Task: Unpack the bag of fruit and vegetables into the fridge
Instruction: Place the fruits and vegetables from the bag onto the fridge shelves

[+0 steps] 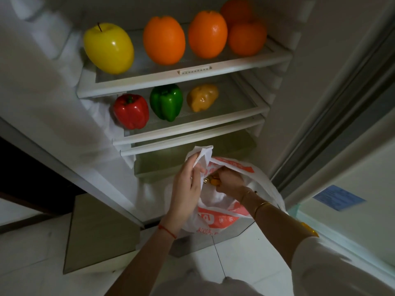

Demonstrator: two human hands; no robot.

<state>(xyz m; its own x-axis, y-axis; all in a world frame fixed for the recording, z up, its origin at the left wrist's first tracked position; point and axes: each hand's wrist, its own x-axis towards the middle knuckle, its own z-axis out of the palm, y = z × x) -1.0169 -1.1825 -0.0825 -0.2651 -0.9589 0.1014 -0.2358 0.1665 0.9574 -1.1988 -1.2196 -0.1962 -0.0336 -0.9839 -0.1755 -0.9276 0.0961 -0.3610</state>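
— Nearest me, what's happening?

— Left hand [188,184] pinches the bag [215,212] rim open; right hand [229,180] reaches inside, gripping something yellow I can't identify.

— Around it?

— Fridge [277,116] open: apple [108,48] and oranges [164,39] on the top shelf, peppers [165,101] and potato [202,97] below.

— Writing?

— Orange print on the bag, digits creased, unreadable; a blue label [338,197] blurs out.
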